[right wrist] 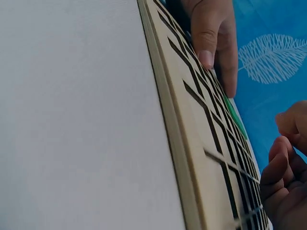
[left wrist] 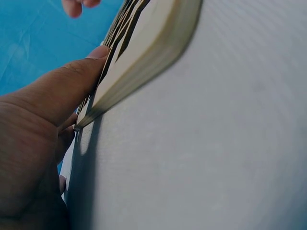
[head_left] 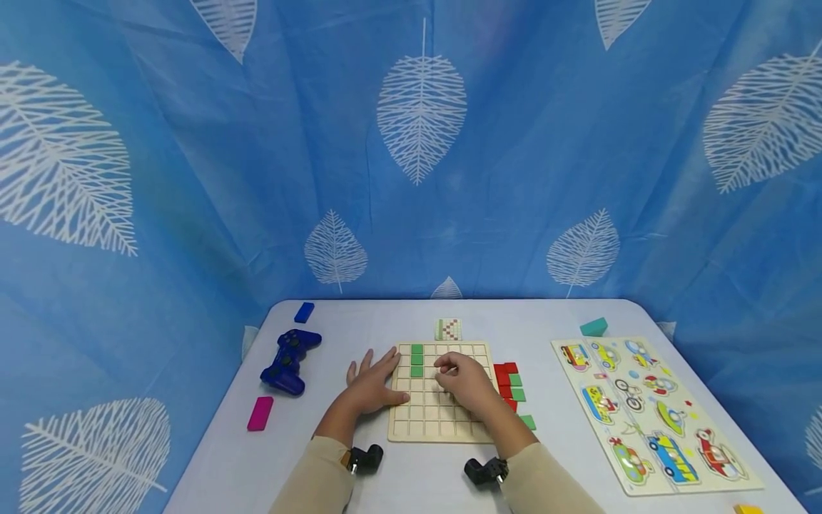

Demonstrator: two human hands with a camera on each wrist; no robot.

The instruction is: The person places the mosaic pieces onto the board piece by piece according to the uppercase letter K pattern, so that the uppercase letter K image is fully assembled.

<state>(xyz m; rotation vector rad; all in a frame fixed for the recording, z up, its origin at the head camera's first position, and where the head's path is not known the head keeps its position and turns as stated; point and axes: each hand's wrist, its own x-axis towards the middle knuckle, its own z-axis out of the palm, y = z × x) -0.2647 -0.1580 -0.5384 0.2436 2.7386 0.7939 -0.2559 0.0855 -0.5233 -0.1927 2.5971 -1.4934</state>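
A wooden grid board (head_left: 425, 425) lies flat in the middle of the table, with a short column of green tiles (head_left: 417, 360) in its upper left cells. My left hand (head_left: 371, 389) is at the board's left side, fingers spread and its thumb (left wrist: 84, 72) resting on the edge. Over the board's right half hovers my right hand (head_left: 469, 385), fingers curled and thumb close against the index finger (right wrist: 290, 122); no tile shows between them. Loose red tiles (head_left: 503, 376) and green tiles (head_left: 516, 394) lie along the right edge, partly hidden by my right forearm.
Behind the board is a small pattern card (head_left: 448, 329). A blue game controller (head_left: 290, 361), a pink block (head_left: 260, 413) and a blue block (head_left: 305, 313) lie left. To the right are a vehicle puzzle board (head_left: 655, 417), a teal block (head_left: 594, 327) and a yellow block (head_left: 748, 509).
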